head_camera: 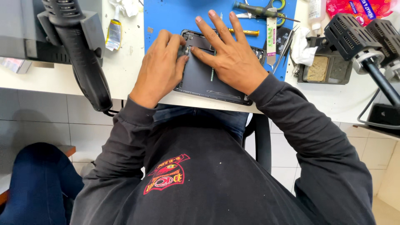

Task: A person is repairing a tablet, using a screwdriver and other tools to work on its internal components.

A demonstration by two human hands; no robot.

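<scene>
A white workbench (125, 73) spans the view above a pale tiled floor, with a blue rectangular work mat (175, 16) at its twelve o'clock. On the mat, overhanging the bench's near edge, lies a dark grey opened tablet shell (200, 79), its inner plates exposed. At three o'clock a black shallow tray (329, 77) holds a tan sponge pad (318, 68). A black hot-air gun (81, 54) hangs at nine o'clock, leaving a strip of bare bench between it and the mat. The right hand (231, 56) presses flat on the shell, fingers spread and pointing to twelve, gripping nothing. The left hand (160, 68) rests on the shell's left edge, fingers curled together; whether it pinches anything I cannot tell. Green-handled scissors (271, 9) and a yellow-handled screwdriver (243, 31) crowd the mat at one o'clock.
</scene>
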